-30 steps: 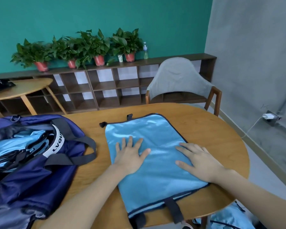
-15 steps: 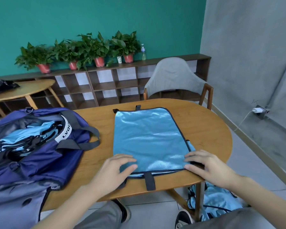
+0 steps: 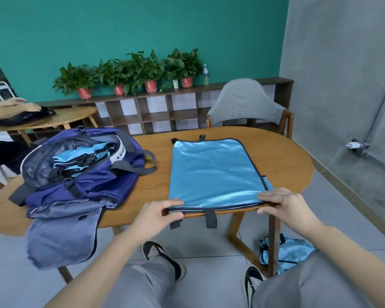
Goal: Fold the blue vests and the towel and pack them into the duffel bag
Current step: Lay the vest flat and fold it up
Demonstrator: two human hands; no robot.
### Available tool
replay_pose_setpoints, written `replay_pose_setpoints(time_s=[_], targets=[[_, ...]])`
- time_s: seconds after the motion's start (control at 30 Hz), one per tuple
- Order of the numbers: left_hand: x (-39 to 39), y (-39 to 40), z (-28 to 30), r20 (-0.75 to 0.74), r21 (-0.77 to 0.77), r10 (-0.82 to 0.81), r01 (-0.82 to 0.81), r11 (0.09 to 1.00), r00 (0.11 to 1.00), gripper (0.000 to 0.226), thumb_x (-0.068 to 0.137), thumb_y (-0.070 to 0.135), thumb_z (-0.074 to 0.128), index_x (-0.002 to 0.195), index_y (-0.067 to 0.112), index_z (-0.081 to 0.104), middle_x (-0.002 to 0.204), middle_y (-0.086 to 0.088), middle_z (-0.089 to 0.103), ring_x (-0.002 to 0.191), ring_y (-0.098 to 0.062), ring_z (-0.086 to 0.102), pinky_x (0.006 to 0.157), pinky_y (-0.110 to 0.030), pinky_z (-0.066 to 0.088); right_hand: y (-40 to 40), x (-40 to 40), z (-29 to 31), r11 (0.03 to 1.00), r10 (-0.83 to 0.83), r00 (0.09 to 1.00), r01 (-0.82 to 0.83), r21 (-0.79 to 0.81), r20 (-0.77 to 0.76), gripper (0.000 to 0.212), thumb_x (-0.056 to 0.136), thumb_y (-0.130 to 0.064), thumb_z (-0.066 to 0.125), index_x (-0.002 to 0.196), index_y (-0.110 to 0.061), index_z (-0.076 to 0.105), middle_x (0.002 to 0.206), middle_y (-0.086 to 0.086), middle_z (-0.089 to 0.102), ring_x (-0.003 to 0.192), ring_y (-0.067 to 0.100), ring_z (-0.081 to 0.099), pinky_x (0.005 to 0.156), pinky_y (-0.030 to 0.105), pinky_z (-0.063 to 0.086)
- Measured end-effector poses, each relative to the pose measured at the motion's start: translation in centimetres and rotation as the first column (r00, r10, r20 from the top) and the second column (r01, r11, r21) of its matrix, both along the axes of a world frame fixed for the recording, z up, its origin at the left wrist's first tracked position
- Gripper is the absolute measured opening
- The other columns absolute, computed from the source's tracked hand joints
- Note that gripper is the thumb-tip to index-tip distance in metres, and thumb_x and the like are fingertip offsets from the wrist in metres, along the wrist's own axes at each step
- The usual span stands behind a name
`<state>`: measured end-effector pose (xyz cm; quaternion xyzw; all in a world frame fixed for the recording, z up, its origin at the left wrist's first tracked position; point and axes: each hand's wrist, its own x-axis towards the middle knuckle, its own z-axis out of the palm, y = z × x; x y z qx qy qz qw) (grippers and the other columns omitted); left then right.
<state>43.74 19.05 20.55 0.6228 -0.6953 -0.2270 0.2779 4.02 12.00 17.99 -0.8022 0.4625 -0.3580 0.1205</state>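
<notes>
A light blue vest point(image 3: 213, 172) with dark trim and grey straps lies flat on the wooden table point(image 3: 282, 156), its near edge at the table's front edge. My left hand point(image 3: 158, 213) pinches the vest's near left corner. At the near right corner my right hand point(image 3: 280, 203) grips the edge. The navy duffel bag point(image 3: 80, 174) lies open on the table's left side, with several folded blue vests point(image 3: 76, 158) inside. Another blue vest point(image 3: 291, 252) sits crumpled on the floor by the table leg.
A grey flap of the bag point(image 3: 62, 232) hangs over the table's front edge. A grey chair point(image 3: 245, 103) stands behind the table. Another person's arm point(image 3: 7, 107) rests on a second table point(image 3: 53, 118) at the left. Potted plants point(image 3: 131, 72) line a low shelf.
Both hands slid from the middle of the vest back to its near edge and now pinch the two near corners. The camera has pulled back, showing my legs and the floor.
</notes>
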Motion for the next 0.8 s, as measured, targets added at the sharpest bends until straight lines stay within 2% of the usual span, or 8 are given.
replay_pose_setpoints(time_s=[0.17,0.3,0.4,0.47,0.53,0.63,0.73,0.8], targets=[[-0.6,0.9,-0.5,0.021,-0.07,0.085,-0.084,0.994,0.996,0.048,0.068,0.033,0.092,0.112,0.039,0.076,0.125,0.018,0.068,0.117,0.01,0.057,0.098,0.0,0.031,0.8,0.3,-0.2,0.997,-0.063,0.998,0.063,-0.051,0.001,0.026,0.069,-0.025,0.089,0.094,-0.023,0.082,0.1,-0.023,0.07,0.097,0.001,0.061,0.095,0.024,0.049],[-1.5,1.3,-1.0,0.058,-0.207,0.158,-0.143,0.968,0.986,0.031,0.065,0.026,0.094,0.092,0.034,0.08,0.094,0.013,0.074,0.088,-0.004,0.066,0.085,-0.026,0.05,0.9,0.1,0.6,0.999,-0.044,0.997,0.042,-0.03,-0.07,0.015,0.08,-0.016,0.083,0.095,-0.02,0.081,0.095,-0.011,0.074,0.095,0.007,0.06,0.093,0.028,0.048],[-1.8,1.4,0.0,0.025,-0.228,0.134,-0.124,0.966,0.991,0.023,0.073,0.025,0.089,0.077,0.041,0.073,0.083,0.017,0.071,0.083,0.0,0.064,0.075,-0.022,0.046,0.9,-0.2,2.2,0.996,0.039,0.988,-0.028,0.079,-0.149,0.005,0.089,-0.024,0.075,0.094,-0.024,0.076,0.088,-0.013,0.069,0.087,0.003,0.059,0.084,0.034,0.051],[-1.9,1.1,1.3,-0.086,-0.183,0.109,-0.123,0.975,0.99,0.018,0.08,0.024,0.084,0.077,0.036,0.07,0.083,0.017,0.074,0.08,0.004,0.065,0.075,-0.021,0.049,1.2,-0.2,4.1,0.978,0.035,0.996,-0.016,0.208,-0.085,0.003,0.092,-0.028,0.071,0.093,-0.027,0.074,0.084,-0.009,0.071,0.08,0.005,0.062,0.076,0.032,0.052],[-2.0,0.6,3.1,-0.266,-0.145,0.059,-0.101,0.984,0.962,0.013,0.087,0.017,0.077,0.082,0.024,0.068,0.076,0.005,0.074,0.069,-0.006,0.065,0.07,-0.031,0.049,1.4,0.0,6.4,0.957,0.06,0.998,-0.068,0.282,0.035,0.004,0.092,-0.027,0.071,0.091,-0.025,0.073,0.081,-0.004,0.073,0.074,0.007,0.065,0.068,0.027,0.051],[-2.4,-0.2,6.1,-0.48,-0.187,-0.037,-0.061,0.98,0.876,0.008,0.088,0.007,0.076,0.087,0.008,0.068,0.076,-0.001,0.073,0.07,-0.011,0.064,0.067,-0.025,0.05,1.1,0.3,9.8,0.916,0.121,0.957,-0.21,0.341,0.265,0.007,0.09,-0.019,0.074,0.09,-0.012,0.075,0.081,0.002,0.077,0.071,0.01,0.069,0.066,0.019,0.052],[-2.8,-2.0,7.8,-0.536,-0.163,0.006,-0.11,0.98,0.845,0.006,0.089,0.01,0.074,0.094,0.008,0.071,0.088,-0.006,0.078,0.079,-0.015,0.073,0.069,-0.022,0.055,-1.3,0.7,11.3,0.916,0.081,0.931,-0.211,0.342,0.356,0.01,0.088,-0.018,0.075,0.09,-0.009,0.076,0.084,0.003,0.078,0.076,0.014,0.074,0.065,0.018,0.054],[-2.6,-4.6,7.5,-0.46,-0.135,0.109,-0.191,0.972,0.881,0.006,0.09,0.017,0.075,0.094,0.013,0.072,0.087,-0.002,0.078,0.081,-0.016,0.074,0.069,-0.028,0.056,-3.7,1.4,11.0,0.929,0.026,0.945,-0.143,0.34,0.327,0.011,0.088,-0.024,0.075,0.088,-0.012,0.076,0.083,-0.002,0.078,0.077,0.013,0.074,0.065,0.021,0.056]])
